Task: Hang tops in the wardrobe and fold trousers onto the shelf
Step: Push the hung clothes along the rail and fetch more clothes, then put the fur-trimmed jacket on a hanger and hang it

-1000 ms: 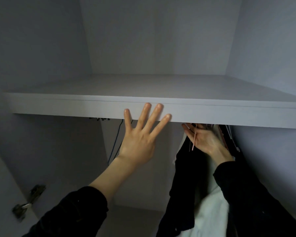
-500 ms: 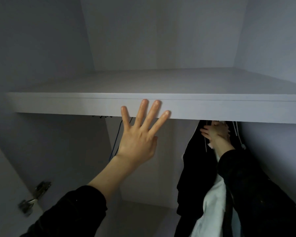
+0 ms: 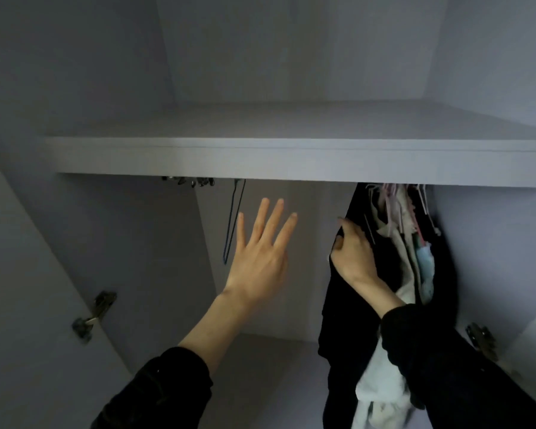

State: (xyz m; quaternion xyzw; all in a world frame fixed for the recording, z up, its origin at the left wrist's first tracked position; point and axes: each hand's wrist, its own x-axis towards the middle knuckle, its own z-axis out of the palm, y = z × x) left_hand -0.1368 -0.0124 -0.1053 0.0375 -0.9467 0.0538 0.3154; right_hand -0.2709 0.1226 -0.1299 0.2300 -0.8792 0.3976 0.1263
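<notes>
1. Wardrobe (image 3: 291, 57): pale interior, dimly lit; no brand, label or writing can be read on any surface.
2. Shelf (image 3: 291, 159): spans the full width, front edge facing the camera, above both hands.
3. Hanging clothes (image 3: 393, 243): bunched at the right end under the shelf. A black garment (image 3: 347, 320) hangs on the left of the bunch, light-coloured pieces and a pale blue one sit behind it, and a white garment (image 3: 381, 382) shows low down. Pale hangers (image 3: 390, 196) crowd together at the top; the rail itself is hidden by the shelf.
4. Sleeves: both forearms emerge from dark sleeves at the bottom of the view.
5. Left hand (image 3: 257, 258): raised below the shelf edge, fingers straight and spread, holding nothing, not touching the shelf.
6. Right hand (image 3: 351, 255): on the upper left edge of the black garment, fingers curled round the cloth. The two hands are well apart.
7. Blue wire hanger (image 3: 234, 224): hangs alone under the shelf, left of the left hand.
8. Door hinges: one metal hinge (image 3: 93, 314) at lower left, another (image 3: 481, 339) at lower right.
</notes>
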